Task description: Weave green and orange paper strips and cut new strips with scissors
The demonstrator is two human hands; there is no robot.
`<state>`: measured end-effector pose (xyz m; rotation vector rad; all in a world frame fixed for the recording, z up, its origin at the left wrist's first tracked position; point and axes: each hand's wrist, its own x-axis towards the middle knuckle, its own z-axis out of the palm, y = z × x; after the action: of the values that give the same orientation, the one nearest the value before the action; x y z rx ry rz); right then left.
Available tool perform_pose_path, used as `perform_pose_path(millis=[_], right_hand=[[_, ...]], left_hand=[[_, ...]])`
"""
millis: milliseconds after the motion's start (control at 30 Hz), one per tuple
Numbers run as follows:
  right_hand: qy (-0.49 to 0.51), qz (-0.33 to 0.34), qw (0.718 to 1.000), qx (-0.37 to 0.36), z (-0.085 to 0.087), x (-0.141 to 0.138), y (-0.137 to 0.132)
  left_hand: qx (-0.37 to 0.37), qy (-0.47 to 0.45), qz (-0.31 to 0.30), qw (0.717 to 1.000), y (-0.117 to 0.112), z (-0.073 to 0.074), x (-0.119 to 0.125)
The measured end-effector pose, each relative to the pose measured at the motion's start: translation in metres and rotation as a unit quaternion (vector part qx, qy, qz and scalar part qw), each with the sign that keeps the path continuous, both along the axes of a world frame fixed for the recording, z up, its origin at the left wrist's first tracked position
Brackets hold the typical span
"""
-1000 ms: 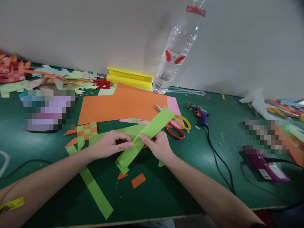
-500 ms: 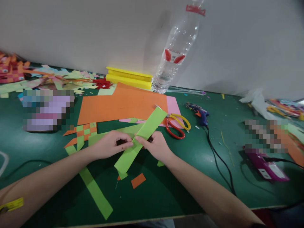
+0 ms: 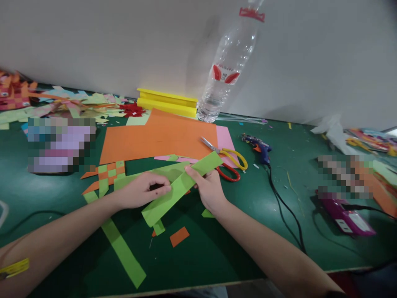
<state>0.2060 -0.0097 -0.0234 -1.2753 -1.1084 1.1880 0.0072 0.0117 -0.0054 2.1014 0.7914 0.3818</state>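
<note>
Both my hands hold a long green paper strip [image 3: 176, 191] slanting from lower left to upper right above the green table [image 3: 217, 248]. My left hand [image 3: 141, 190] pinches its lower half with curled fingers. My right hand [image 3: 209, 188] grips the upper half, thumb on top. A second green strip [image 3: 155, 171] lies flat behind the hands. A woven orange-and-green piece [image 3: 108, 176] lies left of my left hand, with a long green strip [image 3: 120, 248] running toward the table's front edge.
Orange sheets [image 3: 161, 138] over a pink sheet [image 3: 226, 138] lie behind. Scissors [image 3: 228, 159] with red and yellow handles sit right of my hands, then a glue gun [image 3: 260, 149] with a black cord. A plastic bottle [image 3: 228, 66] and yellow blocks [image 3: 167, 101] stand by the wall. Orange scraps [image 3: 179, 236] lie near.
The green strip has tilted flatter and slid lower left. My right hand has shifted up the strip toward its far end. My left hand stays in place.
</note>
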Motion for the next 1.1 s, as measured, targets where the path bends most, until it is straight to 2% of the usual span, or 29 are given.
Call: perform_pose_path(millis=[67,333,533,733,967,1100], right_hand=[[0.024,-0.033,0.999,-0.006,-0.002,0.002,0.003],[0.059,-0.068,0.996,-0.002,0.004,0.013,0.016],[-0.01,-0.102,0.993,0.059,0.007,0.024,0.027],[0.021,-0.044,0.999,0.017,0.011,0.014,0.013],[-0.105,0.073,0.992,0.023,0.017,0.0,-0.011],[-0.144,0.104,0.984,0.031,0.016,-0.003,-0.013]], left_hand=[[-0.014,0.004,0.007,1.0,0.0,0.001,0.0],[-0.022,0.008,0.01,1.0,0.0,0.0,-0.002],[-0.039,-0.009,0.019,0.999,-0.001,0.002,-0.003],[-0.053,-0.03,0.005,0.998,-0.002,0.001,-0.002],[-0.06,-0.035,-0.002,0.998,-0.001,0.003,0.001],[-0.048,-0.025,0.001,0.999,-0.001,0.001,0.001]])
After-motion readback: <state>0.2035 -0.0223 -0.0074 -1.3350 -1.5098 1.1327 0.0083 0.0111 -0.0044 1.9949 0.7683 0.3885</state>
